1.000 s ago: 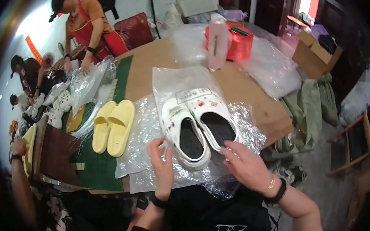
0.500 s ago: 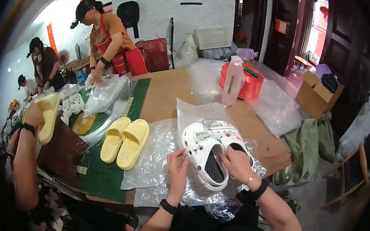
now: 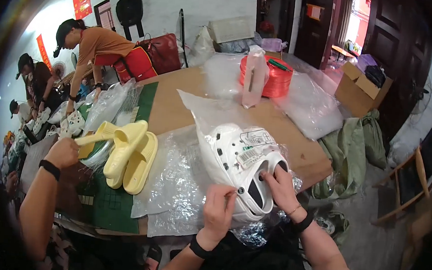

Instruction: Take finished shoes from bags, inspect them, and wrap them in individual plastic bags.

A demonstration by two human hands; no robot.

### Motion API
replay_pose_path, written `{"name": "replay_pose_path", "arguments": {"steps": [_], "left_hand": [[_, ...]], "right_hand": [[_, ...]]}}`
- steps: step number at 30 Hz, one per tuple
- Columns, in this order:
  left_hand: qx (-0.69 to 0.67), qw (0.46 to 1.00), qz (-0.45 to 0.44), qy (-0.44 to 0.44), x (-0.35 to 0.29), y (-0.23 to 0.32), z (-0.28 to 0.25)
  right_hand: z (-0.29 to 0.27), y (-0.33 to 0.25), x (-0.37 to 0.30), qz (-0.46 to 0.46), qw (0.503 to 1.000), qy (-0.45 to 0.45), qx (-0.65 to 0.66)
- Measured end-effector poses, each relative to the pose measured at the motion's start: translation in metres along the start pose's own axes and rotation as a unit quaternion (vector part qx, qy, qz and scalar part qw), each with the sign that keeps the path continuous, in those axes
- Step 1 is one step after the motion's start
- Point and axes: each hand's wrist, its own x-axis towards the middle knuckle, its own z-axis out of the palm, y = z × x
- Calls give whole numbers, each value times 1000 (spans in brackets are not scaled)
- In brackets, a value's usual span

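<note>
A pair of white clogs with dark holes and small charms lies toe-away in a clear plastic bag. A printed label shows over the toes, and the heels stick out near me. My right hand reaches into the right clog's opening, fingers curled on it. At the near left side of the clogs, by the strap rivet, my left hand is closed in a pinch, seemingly on the bag's edge. More clear bags lie flat under and left of the clogs.
A co-worker's hand at left holds a yellow slipper over other yellow slippers on a green mat. A person in a red apron leans over the far left. Red twine stands at the back; green sacks lie right.
My left hand has moved in against the clogs' side, and the clogs have tilted. The co-worker's slipper has come right, onto the other yellow ones. The aproned person now bends lower.
</note>
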Motion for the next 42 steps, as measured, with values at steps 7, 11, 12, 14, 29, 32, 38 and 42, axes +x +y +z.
{"name": "replay_pose_path", "arguments": {"steps": [7,11,12,14,29,32,38,42], "left_hand": [[-266,937,-228,6,-22,-20,13],[-237,960,-148,24,-14,-20,46],[-238,959,-150,21,-11,-17,46],[-143,976,-165,-15,-5,-14,42],[-125,955,-198,-179,-118,-53,47],[-316,842,-384,-209,-59,-15,36],[-232,831,-458,-214,-74,-13,-25],[-211,856,-415,-226,-83,-17,-22]], "right_hand": [[-20,12,-7,142,870,-61,468],[-35,-16,-43,180,655,-90,728],[-37,-14,-44,182,655,-87,728],[-39,-11,-42,184,656,-84,727],[-4,-3,0,19,993,-74,87],[-12,5,3,-146,986,1,77],[-115,-4,-61,22,948,-104,301],[-132,79,-138,112,960,-256,-7]]}}
